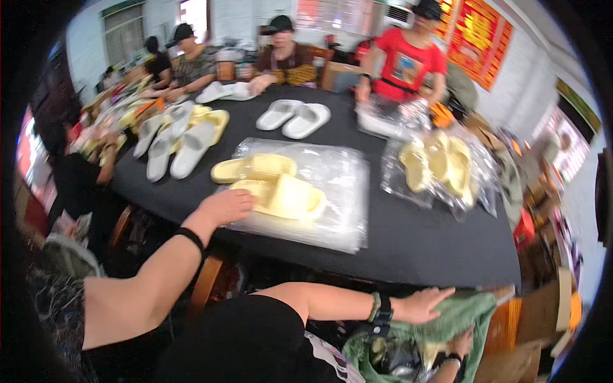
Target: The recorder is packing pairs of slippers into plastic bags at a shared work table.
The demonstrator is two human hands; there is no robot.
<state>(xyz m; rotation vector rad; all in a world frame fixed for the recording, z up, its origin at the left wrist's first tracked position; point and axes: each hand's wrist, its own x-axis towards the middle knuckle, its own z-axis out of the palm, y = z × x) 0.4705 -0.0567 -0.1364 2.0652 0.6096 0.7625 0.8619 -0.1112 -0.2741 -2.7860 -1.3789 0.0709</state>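
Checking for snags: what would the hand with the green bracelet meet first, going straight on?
Likely the green sack, whose cloth lies just past the hand; depth is unclear, so they may already touch.

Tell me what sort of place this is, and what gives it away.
Probably a small footwear workshop or packing room: several pairs of slide sandals lie on a black-covered table with clear plastic bags among them, and several people are gathered around.
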